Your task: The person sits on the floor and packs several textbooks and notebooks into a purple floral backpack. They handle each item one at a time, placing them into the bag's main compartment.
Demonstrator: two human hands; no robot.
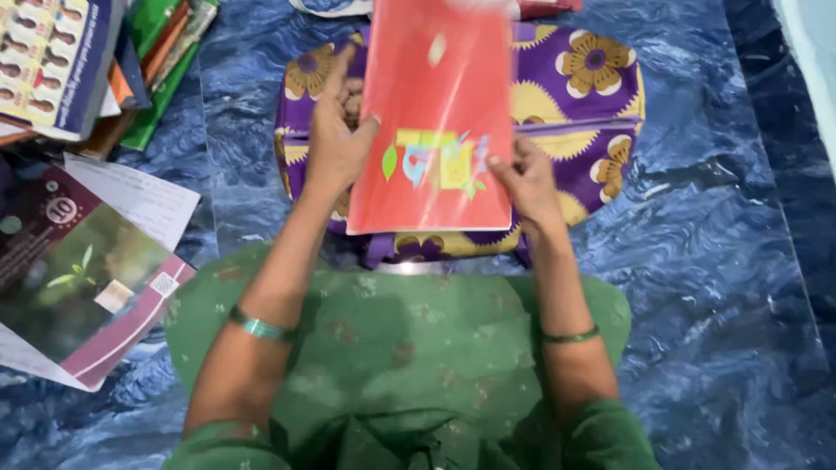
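Book stack (pixel 104 61), magazine (pixel 78 278), papers (pixel 144 200)

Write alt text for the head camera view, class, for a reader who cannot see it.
Two bare hands, the left hand and right hand, hold a red book by its edges over a purple and yellow flowered bag on a blue marbled floor. More books lie scattered to the left.

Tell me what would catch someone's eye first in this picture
A bright red book stands out at centre, held by its side edges in the left hand and right hand. Behind it lies a purple bag with yellow flowers on the blue marbled floor. At far left sit a stack of books and a dark magazine.
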